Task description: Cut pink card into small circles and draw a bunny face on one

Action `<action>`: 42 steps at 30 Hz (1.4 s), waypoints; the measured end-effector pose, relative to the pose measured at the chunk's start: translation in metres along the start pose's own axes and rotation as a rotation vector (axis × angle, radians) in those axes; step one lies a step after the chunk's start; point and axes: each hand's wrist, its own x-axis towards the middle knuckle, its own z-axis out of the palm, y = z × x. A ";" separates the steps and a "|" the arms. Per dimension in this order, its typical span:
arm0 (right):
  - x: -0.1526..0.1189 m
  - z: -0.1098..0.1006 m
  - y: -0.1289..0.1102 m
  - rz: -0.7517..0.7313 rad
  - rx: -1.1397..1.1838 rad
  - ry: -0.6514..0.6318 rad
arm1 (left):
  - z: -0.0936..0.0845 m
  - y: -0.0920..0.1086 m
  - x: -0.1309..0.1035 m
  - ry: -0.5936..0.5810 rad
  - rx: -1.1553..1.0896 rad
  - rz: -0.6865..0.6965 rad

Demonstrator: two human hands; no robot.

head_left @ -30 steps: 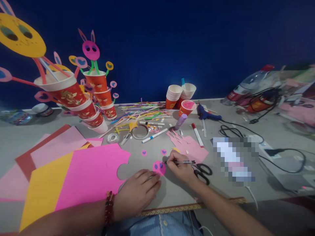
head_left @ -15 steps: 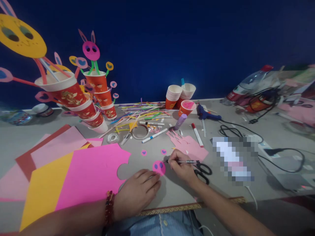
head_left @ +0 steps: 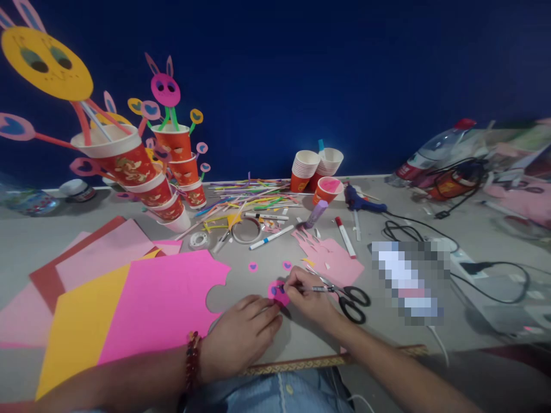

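The right hand (head_left: pixel 307 298) has slid toward nine o'clock, so its fingers now overlap the right edge of the small pink paper disc (head_left: pixel 276 291), where before they sat just beside it. The pen (head_left: pixel 321 288) it grips has moved with it, its tip now on the disc. The camera view has tipped slightly down.

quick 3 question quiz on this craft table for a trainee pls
1. True or false: the right hand holds a pen to the small pink disc.
2. What lies just right of the right hand: A scissors, B glue gun, C tape ring?
3. Which hand presses flat on the table by the disc's near edge?

Key:
1. True.
2. A, the scissors.
3. The left hand, with a bead bracelet at its wrist.
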 end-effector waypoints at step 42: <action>0.001 0.000 0.000 0.012 -0.026 0.000 | -0.003 0.000 0.000 0.009 0.003 0.006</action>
